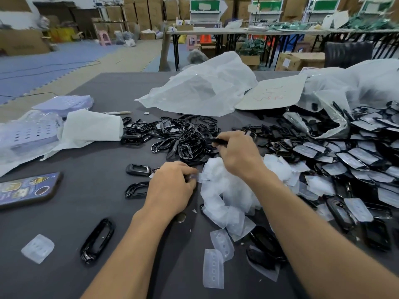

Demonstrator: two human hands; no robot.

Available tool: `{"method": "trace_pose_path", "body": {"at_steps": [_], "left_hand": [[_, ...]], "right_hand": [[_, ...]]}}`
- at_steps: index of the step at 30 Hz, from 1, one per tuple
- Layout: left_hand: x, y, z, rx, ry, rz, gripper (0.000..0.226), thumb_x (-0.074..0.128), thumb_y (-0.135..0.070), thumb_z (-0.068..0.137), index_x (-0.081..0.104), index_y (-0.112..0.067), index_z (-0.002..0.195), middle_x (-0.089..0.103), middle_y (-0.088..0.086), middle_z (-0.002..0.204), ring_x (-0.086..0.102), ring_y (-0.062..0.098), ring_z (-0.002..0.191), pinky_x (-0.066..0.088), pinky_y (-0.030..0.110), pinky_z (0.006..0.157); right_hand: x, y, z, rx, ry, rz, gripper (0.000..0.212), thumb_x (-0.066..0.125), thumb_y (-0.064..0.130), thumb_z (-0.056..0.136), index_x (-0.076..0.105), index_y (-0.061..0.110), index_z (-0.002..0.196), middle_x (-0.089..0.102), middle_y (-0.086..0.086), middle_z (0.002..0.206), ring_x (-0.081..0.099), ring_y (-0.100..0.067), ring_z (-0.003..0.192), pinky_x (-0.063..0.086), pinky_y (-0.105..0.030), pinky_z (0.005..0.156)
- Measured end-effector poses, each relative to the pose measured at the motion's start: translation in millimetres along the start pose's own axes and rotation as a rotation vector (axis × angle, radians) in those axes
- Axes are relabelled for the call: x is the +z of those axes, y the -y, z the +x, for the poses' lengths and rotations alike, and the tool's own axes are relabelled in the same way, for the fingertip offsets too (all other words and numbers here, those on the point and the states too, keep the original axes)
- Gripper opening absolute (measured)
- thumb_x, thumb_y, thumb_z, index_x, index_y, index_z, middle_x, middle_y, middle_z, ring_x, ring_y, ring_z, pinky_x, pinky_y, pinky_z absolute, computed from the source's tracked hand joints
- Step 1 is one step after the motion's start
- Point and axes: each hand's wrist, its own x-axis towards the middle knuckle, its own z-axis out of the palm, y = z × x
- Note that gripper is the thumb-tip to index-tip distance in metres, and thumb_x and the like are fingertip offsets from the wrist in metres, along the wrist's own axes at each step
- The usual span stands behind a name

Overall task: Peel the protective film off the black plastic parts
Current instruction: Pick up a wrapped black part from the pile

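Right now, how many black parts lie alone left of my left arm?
3 parts: one by the left hand, one just nearer, one nearest you. More may hide under the arm.

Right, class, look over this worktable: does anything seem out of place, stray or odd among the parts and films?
Yes. A phone lies at the far left, beside the work, and a coin shows just by the left hand. One peeled film lies alone at front left, apart from the film heap.

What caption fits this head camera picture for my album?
The right hand grips a black part while the left hand pinches clear film.
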Motion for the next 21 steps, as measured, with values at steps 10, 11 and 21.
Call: {"method": "trace_pose_path", "body": {"at_steps": [10, 11, 21], "left_hand": [[-15.0, 0.0, 2.5, -0.103, -0.266, -0.169, 0.026, 0.075, -0.037, 0.084, 0.079, -0.038, 0.110, 0.074, -0.009, 0.112, 0.064, 0.013, 0.111, 0.047, 0.029, 0.095], [-20.5, 3.9, 7.8, -0.131, -0.303, -0.161, 0.031, 0.074, -0.033, 0.085, 0.078, -0.038, 0.115, 0.074, -0.007, 0.116, 0.063, 0.015, 0.116, 0.045, 0.030, 0.098], [-32.3, 38.4, 110.9, -0.266, -0.124, -0.047, 0.075, 0.048, 0.001, 0.090, 0.035, -0.020, 0.161, 0.046, 0.009, 0.159, 0.042, 0.029, 0.146, 0.033, 0.039, 0.117]], "right_hand": [[28.6, 10.2, -56.6, -0.102, -0.243, 0.270, 0.016, 0.074, 0.033, 0.086, 0.063, 0.025, 0.076, 0.053, 0.017, 0.052, 0.044, -0.014, 0.049, 0.039, -0.029, 0.054], [28.8, 7.4, -57.6, -0.112, -0.251, 0.254, 0.017, 0.074, 0.031, 0.086, 0.062, 0.026, 0.075, 0.053, 0.017, 0.052, 0.044, -0.014, 0.049, 0.038, -0.027, 0.053], [38.5, 10.6, -60.0, -0.144, -0.155, 0.492, 0.011, 0.078, 0.024, 0.081, 0.068, 0.028, 0.080, 0.061, 0.019, 0.058, 0.054, -0.005, 0.054, 0.040, -0.010, 0.057]]}}
